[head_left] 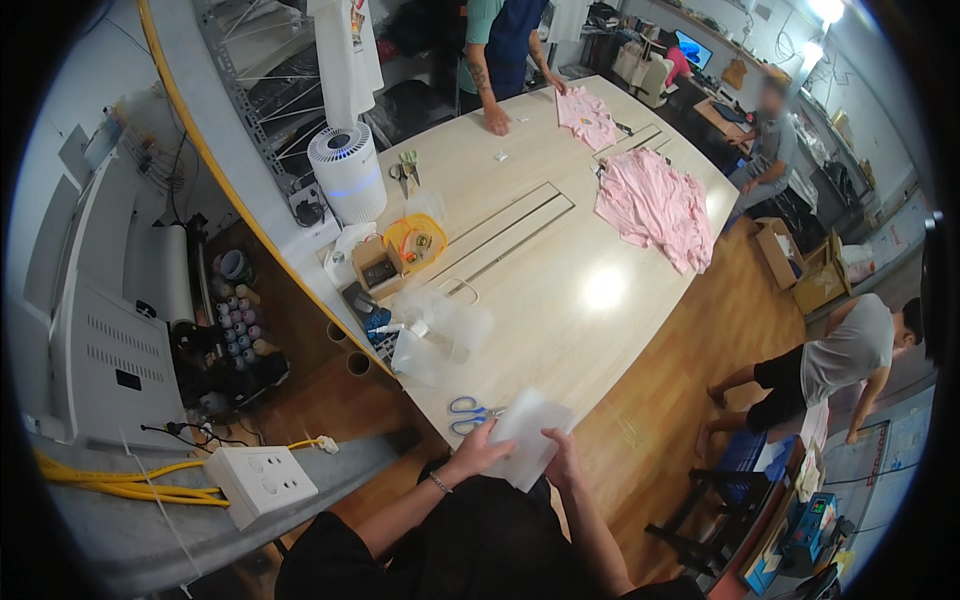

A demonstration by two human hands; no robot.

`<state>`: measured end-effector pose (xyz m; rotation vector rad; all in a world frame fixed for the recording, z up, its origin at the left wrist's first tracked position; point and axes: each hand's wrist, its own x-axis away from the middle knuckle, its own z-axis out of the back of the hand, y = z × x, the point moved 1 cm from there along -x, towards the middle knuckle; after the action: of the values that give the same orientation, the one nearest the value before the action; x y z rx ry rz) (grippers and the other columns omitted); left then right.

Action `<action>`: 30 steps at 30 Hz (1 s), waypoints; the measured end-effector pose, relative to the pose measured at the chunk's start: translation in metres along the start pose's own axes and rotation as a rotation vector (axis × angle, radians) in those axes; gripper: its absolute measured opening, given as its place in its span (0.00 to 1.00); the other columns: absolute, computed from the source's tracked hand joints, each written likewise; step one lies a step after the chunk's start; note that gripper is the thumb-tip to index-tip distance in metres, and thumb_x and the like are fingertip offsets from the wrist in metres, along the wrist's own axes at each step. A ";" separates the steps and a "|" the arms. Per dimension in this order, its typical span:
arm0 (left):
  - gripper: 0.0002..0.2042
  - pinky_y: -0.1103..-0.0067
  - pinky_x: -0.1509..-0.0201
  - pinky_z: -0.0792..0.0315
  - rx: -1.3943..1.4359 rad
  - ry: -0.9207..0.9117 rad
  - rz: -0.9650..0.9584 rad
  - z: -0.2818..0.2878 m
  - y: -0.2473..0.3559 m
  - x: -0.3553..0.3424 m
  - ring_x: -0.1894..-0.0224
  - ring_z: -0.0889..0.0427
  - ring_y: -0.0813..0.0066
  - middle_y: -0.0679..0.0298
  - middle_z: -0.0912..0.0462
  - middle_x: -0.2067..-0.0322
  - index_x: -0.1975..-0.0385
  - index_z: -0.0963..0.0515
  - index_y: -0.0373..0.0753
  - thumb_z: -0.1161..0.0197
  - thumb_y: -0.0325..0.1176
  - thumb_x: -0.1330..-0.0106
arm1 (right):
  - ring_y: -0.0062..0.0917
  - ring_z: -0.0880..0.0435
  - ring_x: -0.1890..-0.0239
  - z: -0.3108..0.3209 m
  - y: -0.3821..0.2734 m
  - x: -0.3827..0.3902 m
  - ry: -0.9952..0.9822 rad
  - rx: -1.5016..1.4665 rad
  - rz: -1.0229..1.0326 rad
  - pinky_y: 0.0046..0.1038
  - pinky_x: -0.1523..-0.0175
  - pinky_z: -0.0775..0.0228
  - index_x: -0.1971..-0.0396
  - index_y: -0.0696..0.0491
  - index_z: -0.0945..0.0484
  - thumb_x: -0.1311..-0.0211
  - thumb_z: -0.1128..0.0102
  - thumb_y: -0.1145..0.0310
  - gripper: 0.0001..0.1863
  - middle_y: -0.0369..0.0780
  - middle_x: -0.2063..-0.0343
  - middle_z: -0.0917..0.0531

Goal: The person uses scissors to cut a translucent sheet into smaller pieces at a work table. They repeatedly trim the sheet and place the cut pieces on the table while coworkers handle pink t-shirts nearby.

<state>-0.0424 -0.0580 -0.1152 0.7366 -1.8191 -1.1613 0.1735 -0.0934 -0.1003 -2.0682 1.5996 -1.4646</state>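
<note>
My left hand (476,452) and my right hand (562,458) both grip a translucent white sheet (532,420) at the near end of the pale worktable (630,330), the left at its left side, the right at its right edge. Blue-handled scissors (470,414) lie just left of the sheet. Farther up on the left lie loose translucent sheets (430,350), a yellow basket (414,241) and a small cardboard box (371,262).
Pink garments (655,205) lie on the table. A co-worker (500,50) reaches over the far end; other people (830,355) work on the right. A white air purifier (348,185) stands at the left edge, a power strip (262,482) on the lower-left ledge.
</note>
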 end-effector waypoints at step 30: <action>0.25 0.70 0.37 0.20 0.279 -0.088 0.140 -0.018 0.014 -0.093 0.43 0.14 0.67 0.58 0.14 0.44 0.36 0.25 0.32 0.28 0.21 0.33 | 0.32 0.11 0.47 0.015 -0.055 -0.047 0.174 0.326 0.305 0.35 0.43 0.16 0.33 0.59 0.26 0.43 0.18 0.69 0.38 0.47 0.47 0.12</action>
<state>0.0177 0.0151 -0.1290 0.7101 -2.0986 -0.8710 0.2230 -0.0386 -0.1022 -1.4873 1.5268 -1.6911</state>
